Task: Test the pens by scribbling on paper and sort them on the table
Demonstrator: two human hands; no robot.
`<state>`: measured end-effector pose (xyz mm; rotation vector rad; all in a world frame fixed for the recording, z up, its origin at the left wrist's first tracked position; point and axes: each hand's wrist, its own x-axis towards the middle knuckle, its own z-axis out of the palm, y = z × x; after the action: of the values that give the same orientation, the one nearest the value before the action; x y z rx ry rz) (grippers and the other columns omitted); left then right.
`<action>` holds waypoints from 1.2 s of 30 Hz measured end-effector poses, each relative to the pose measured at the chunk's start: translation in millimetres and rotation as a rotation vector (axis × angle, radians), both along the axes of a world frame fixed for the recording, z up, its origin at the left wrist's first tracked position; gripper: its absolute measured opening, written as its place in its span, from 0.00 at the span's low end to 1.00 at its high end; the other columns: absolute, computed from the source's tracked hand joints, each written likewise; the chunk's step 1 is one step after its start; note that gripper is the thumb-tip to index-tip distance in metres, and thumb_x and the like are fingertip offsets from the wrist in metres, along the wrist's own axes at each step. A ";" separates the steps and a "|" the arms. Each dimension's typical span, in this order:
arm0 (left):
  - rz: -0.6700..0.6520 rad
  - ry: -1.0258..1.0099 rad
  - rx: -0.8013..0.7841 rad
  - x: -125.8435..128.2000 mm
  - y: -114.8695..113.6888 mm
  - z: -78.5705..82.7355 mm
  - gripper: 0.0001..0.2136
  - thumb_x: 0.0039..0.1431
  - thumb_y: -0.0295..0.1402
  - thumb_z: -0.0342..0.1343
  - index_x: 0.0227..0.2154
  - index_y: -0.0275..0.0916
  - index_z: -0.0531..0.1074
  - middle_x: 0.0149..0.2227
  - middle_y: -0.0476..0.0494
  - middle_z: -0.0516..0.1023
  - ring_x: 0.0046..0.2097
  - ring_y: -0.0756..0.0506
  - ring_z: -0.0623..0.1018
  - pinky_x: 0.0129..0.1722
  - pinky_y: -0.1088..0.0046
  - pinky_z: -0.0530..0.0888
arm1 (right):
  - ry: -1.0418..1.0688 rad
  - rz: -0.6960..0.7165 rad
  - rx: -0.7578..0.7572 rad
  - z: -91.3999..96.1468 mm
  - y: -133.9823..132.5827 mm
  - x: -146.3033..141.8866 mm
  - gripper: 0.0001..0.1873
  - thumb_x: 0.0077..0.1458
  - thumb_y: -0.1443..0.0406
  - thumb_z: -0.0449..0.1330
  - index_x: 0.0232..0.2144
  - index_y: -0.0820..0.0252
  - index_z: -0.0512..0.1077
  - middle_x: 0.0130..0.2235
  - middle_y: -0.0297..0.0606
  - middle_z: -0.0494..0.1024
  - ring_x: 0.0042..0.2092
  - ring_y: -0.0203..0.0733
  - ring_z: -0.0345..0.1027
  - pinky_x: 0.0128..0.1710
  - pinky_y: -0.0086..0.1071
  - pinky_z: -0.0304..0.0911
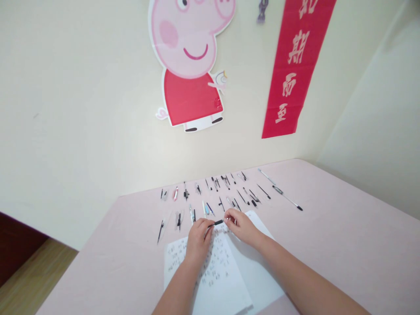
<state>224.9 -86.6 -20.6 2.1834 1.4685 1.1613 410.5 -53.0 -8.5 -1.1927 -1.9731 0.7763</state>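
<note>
Your left hand (198, 238) and right hand (241, 226) pinch one black pen part (218, 222) between them. Wall (98, 109) behind: one Peppa Pig cutout (193, 65), one red banner (297, 74). Pink-covered table (344, 223) below. One handwritten sheet (218, 262) under your hands. Pen pieces (253, 203) crowd just beyond, too small to count; right of them, two longer pens: one pale pen (267, 176), one black-ended pen (288, 198).

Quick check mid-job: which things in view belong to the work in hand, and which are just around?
Likely in use:
- black pen part, between the fingertips of the left hand and right hand
- loose pen pieces laid out beyond the hands

Apparently just around:
- handwritten sheet under the hands, role unclear
- pink pig cutout and red banner on the wall
</note>
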 end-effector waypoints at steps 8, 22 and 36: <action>0.008 -0.004 0.020 0.4 -0.9 1.4 0.08 0.58 0.29 0.49 0.36 0.40 0.72 0.34 0.43 0.75 0.38 0.44 0.74 0.39 0.65 0.72 | -0.022 0.000 -0.005 2.1 0.0 0.9 0.13 0.58 0.61 0.50 0.25 0.60 0.66 0.24 0.31 0.67 0.27 0.35 0.60 0.27 0.27 0.52; 0.000 0.004 0.033 0.1 -0.2 0.0 0.08 0.58 0.28 0.49 0.35 0.39 0.72 0.34 0.43 0.75 0.38 0.45 0.74 0.40 0.66 0.72 | -0.044 0.017 0.014 2.7 0.3 1.1 0.13 0.58 0.62 0.50 0.25 0.60 0.67 0.24 0.32 0.68 0.27 0.35 0.60 0.28 0.27 0.53; 0.008 0.002 0.038 -0.3 -0.2 1.8 0.08 0.57 0.28 0.49 0.35 0.40 0.73 0.33 0.43 0.75 0.37 0.45 0.75 0.38 0.66 0.72 | -0.023 0.037 0.025 4.1 -0.7 0.5 0.10 0.55 0.64 0.52 0.23 0.59 0.66 0.23 0.30 0.66 0.27 0.35 0.59 0.27 0.27 0.52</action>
<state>224.5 -86.8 -18.8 2.2055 1.4693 1.2000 411.0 -53.7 -4.4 -1.1588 -2.0233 0.7575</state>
